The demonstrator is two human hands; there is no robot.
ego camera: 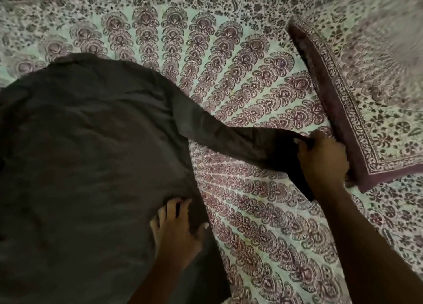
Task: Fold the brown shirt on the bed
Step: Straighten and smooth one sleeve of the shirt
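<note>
The brown shirt (87,143) lies spread flat over the left half of the bed, its body wrinkled. One long sleeve (229,134) stretches out to the right across the patterned sheet. My right hand (322,159) grips the cuff end of that sleeve, fingers curled round the cloth. My left hand (178,228) rests on the shirt's right side edge with its fingers bent, and pinches the cloth between the thumb and fingers.
The bed sheet (240,63) has a purple and pale green floral print. A pillow (366,97) in matching print with a dark purple border lies at the right, touching my right hand. The shirt's left part runs out of view.
</note>
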